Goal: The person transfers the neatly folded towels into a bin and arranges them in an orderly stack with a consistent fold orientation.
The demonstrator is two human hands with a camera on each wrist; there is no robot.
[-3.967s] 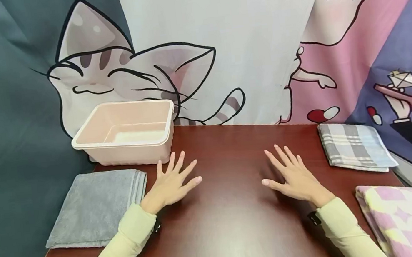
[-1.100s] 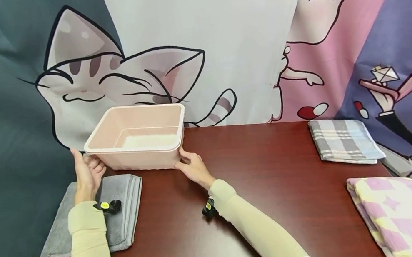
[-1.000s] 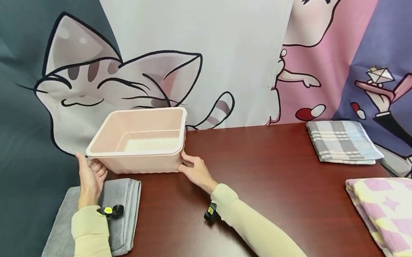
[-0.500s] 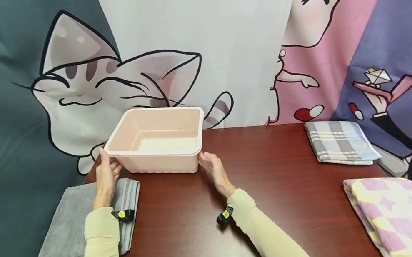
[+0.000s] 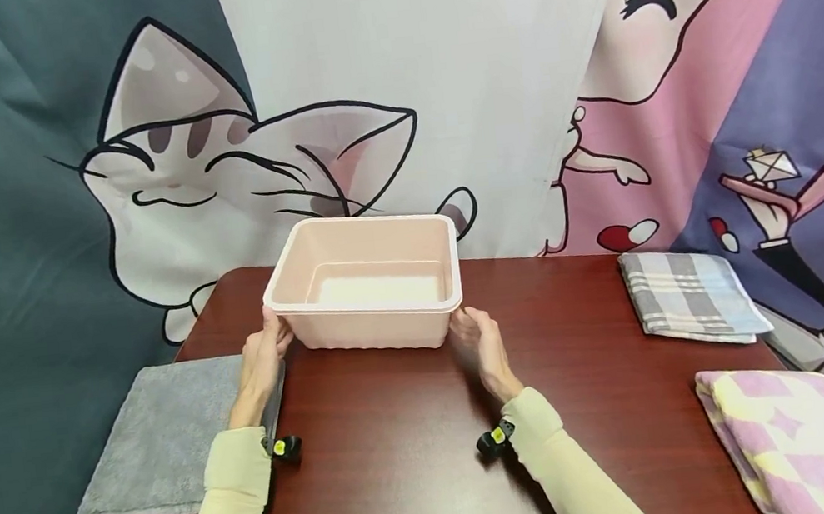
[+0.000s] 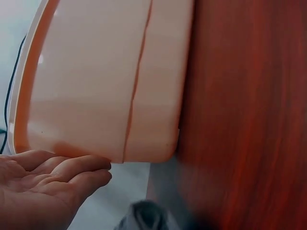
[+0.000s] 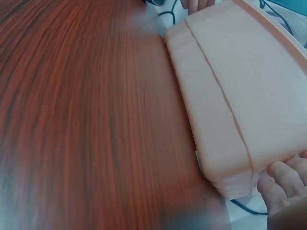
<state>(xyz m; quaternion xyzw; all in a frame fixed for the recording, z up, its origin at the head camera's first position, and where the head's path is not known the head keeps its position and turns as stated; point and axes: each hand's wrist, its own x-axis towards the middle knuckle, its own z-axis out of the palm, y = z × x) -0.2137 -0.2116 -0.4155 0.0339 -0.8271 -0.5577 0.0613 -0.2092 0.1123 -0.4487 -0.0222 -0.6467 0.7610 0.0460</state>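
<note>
A pale pink plastic storage bin (image 5: 370, 328), rectangular and with nothing inside, stands upright at the back middle of the table. My left hand (image 5: 262, 361) holds its left end, thumb by the front corner of the rim and fingers against the end wall. At the opposite end, my right hand (image 5: 487, 345) grips below the rim with bent fingers (image 7: 283, 179). The left wrist view has the left fingers (image 6: 84, 167) along the wall under the lip. The bin's base is close to the tabletop; whether it touches is unclear.
A folded grey towel (image 5: 163, 438) lies left, partly under my left forearm. On the right are a folded plaid cloth (image 5: 687, 295) and a folded pink-and-yellow checked blanket (image 5: 807, 433). A cartoon-printed curtain (image 5: 498, 72) hangs behind the brown table (image 5: 401, 442).
My hands have gone from spread over the table to both ends of the bin. Between them, the bin has moved right from the back left corner, away from behind the grey towel.
</note>
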